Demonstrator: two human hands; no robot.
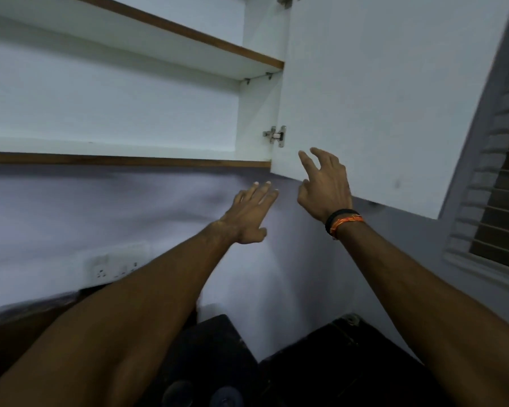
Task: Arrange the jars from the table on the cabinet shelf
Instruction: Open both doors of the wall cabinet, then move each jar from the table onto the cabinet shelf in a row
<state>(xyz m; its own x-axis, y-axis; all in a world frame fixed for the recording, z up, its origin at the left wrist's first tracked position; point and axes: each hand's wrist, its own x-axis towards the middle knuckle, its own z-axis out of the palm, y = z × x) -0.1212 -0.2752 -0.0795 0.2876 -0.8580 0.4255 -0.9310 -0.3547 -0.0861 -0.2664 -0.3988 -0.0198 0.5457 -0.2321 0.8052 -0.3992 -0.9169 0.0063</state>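
Observation:
A white wall cabinet hangs above me with its door (379, 98) swung open to the right. Its lower shelf (115, 146) and upper shelf (159, 45) have brown front edges and hold nothing that I can see. My right hand (325, 186), with a black and orange wristband, reaches up at the door's lower left corner with spread fingers, holding nothing. My left hand (252, 214) is raised just below the cabinet's bottom edge, fingers straight. Two round lids (200, 392), likely jar tops, show dimly at the bottom edge.
A metal hinge (275, 136) joins the door to the cabinet side. A white socket plate (115, 264) sits on the wall at lower left. A slatted window (500, 186) is at the right. A dark counter (321, 362) lies below.

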